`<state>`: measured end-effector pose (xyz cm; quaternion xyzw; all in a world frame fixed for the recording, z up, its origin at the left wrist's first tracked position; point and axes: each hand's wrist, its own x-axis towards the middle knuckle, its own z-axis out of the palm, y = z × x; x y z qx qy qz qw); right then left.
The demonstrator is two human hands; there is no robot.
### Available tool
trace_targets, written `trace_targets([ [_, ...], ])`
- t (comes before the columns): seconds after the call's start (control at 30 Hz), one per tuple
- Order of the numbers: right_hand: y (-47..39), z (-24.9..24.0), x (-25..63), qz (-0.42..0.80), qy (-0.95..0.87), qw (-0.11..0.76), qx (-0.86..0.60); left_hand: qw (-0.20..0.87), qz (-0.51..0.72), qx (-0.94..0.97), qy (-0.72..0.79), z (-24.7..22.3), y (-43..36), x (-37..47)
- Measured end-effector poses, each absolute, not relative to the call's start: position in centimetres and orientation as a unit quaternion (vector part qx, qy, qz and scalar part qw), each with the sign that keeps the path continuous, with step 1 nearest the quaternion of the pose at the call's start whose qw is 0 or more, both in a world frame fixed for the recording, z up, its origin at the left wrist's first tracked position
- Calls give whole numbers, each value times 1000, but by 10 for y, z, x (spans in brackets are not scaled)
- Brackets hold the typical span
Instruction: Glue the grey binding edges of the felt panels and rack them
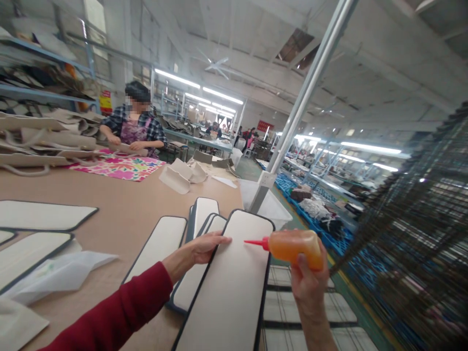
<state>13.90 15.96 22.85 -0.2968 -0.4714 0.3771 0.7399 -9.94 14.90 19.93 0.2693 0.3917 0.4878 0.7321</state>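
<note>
A long cream panel with a dark rim [234, 287] is tilted up in front of me. My left hand [204, 247] pinches its left edge, thumb on the cream face. In my right hand [309, 273] is a clear squeeze bottle of amber liquid [292, 246], held sideways. Its red nozzle [258, 243] points left, over the upper part of the panel; whether the tip touches is hard to tell. Behind the held panel, more rimmed panels [206, 214] lie in an overlapping pile, with another panel [161, 239] beside them on the left.
On the brown table [127, 200] lie rimmed panels [44, 214], crumpled white sheeting [66, 268] and beige pieces [179, 175]. A person [135, 122] works across it at a floral sheet [120, 165]. Banded panels [285, 307] lie lower right, near a metal post [292, 122] and rack [420, 234].
</note>
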Motion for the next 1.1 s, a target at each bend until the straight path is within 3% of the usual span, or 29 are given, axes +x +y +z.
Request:
trace_targets([
  [0.1,159,222,132,399,-467,731,-296,733,490,270,388,200,150,-99],
  [0.33,90,146,140,545,-479,626,-284,716,510,258,400,199,154,-123],
  [0.57,142,210,147,373,-435,759,-310,758,444,327,348,196,150,-108],
  [0.67,128,199,148,372,-445,743,-333,761,441,331,341,192,152,-102],
  [0.83,62,147,158,473,-436,680,-351,759,435,325,360,188,153,-105],
  [1.1,76,200,190,313,-388,787,-365,788,378,362,324,195,128,-80],
])
